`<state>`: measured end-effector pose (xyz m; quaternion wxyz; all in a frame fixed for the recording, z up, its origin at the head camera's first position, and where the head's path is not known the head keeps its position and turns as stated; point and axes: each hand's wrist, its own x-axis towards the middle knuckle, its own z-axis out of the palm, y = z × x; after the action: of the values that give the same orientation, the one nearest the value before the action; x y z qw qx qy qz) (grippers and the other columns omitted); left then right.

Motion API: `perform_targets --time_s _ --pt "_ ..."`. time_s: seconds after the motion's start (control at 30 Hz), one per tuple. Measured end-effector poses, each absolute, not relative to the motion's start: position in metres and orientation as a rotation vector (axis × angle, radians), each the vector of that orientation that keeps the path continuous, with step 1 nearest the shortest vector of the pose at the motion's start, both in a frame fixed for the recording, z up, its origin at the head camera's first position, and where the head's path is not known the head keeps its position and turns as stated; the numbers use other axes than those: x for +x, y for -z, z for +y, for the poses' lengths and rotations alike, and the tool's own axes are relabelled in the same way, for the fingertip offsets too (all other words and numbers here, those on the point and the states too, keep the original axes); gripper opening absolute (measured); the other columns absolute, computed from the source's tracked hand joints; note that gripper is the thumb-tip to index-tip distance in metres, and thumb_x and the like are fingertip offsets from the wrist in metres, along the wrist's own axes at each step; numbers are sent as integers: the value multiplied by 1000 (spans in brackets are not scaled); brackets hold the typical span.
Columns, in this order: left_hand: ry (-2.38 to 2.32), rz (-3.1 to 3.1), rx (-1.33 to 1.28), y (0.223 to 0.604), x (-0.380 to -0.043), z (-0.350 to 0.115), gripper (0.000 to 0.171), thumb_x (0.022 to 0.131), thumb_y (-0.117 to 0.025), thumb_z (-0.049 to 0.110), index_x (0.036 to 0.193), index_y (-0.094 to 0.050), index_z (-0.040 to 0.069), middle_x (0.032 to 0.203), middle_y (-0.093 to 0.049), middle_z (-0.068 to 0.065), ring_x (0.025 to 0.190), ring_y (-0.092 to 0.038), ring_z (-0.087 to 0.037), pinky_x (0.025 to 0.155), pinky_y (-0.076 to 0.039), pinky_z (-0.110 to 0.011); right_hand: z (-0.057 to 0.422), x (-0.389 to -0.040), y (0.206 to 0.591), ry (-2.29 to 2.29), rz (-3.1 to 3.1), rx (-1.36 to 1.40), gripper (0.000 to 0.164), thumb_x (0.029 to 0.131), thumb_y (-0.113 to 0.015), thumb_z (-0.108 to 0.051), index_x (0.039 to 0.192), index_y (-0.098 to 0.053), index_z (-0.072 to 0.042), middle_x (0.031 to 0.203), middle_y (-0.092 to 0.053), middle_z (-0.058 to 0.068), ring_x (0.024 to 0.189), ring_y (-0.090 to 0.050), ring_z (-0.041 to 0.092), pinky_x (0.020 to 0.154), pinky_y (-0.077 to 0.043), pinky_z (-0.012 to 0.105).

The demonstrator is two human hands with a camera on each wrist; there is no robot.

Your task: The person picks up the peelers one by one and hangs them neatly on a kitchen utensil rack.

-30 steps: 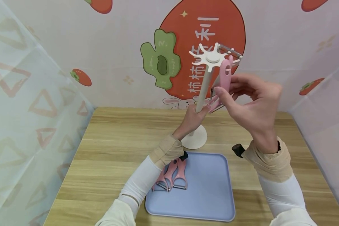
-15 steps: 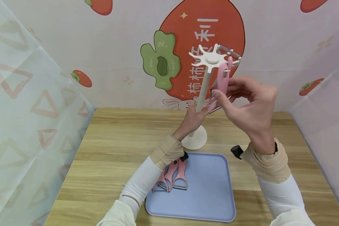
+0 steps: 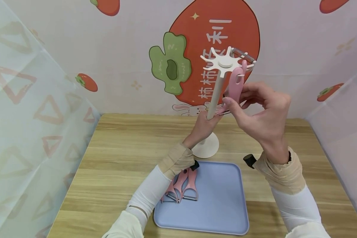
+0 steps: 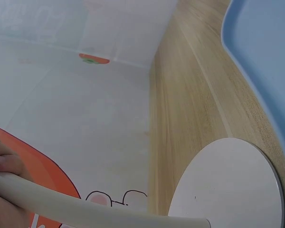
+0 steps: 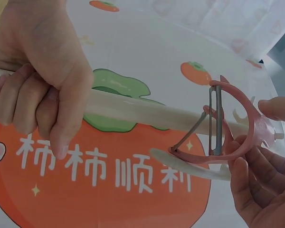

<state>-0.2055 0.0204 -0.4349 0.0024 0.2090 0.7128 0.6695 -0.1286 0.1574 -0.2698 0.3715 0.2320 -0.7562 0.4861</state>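
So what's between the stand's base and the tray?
Just bare wooden table between the stand's white base and the blue tray; the left wrist view shows it.

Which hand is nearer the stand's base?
Left. The left hand grips the pole above the base; the right hand is higher and farther right, holding a pink peeler near the hooks.

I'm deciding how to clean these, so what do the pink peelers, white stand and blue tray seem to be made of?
Pink peelers: probably smooth plastic, given even color and molded curves; their blades look metallic, grey with dull sheen. White stand: smooth, evenly white, plastic or painted metal. Blue tray: likely matte plastic, even color, rounded corners.
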Motion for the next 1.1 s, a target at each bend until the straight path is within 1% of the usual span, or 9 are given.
perform_targets --time_s 0.1,0.3,0.63,0.77,0.83,0.93,1.1 --pt "-2089 2234 646 435 -206 20 42 101 -61 18 64 -44 8 55 -30 3 47 -28 -14 48 -21 -27 160 -131 274 -1225 -1944 598 28 73 -86 -5 93 -74 10 79 -76 13 69 -67 1 65 -53 17" --pt "-2088 2234 648 435 -206 20 43 102 -61 21 63 -45 8 53 -32 2 47 -29 -15 47 -21 -28 162 -133 279 -1195 -1959 580 30 74 -86 -10 94 -75 8 80 -76 12 72 -67 2 64 -51 19" --pt "-2089 2249 679 436 -206 20 39 102 -60 20 66 -50 7 54 -33 2 47 -30 -15 47 -22 -28 164 -130 282 -1178 -1979 571 32 72 -87 -9 95 -74 10 80 -74 16 71 -65 4 64 -50 19" --pt "-2093 2240 683 436 -206 19 39 102 -59 19 67 -49 7 54 -33 1 47 -31 -15 47 -22 -28 166 -131 285 -1196 -1979 575 32 72 -87 -8 95 -74 10 80 -74 15 69 -65 8 65 -51 19" --pt "-2089 2243 682 435 -206 19 43 102 -59 21 64 -46 7 54 -33 2 47 -30 -14 47 -21 -28 167 -132 286 -1207 -1977 577 31 73 -86 -8 94 -73 10 79 -73 15 68 -65 9 65 -52 19" --pt "-2085 2250 682 436 -205 18 48 103 -59 25 62 -42 9 53 -31 3 46 -28 -13 47 -20 -27 168 -133 289 -1221 -1971 576 29 74 -85 -8 93 -73 10 75 -72 16 66 -64 6 65 -52 19" --pt "-2093 2249 687 437 -205 18 51 103 -60 26 60 -39 9 52 -31 3 46 -28 -12 46 -19 -28 170 -133 294 -1227 -1981 574 26 76 -83 -7 93 -72 11 74 -71 16 67 -63 0 65 -52 18"
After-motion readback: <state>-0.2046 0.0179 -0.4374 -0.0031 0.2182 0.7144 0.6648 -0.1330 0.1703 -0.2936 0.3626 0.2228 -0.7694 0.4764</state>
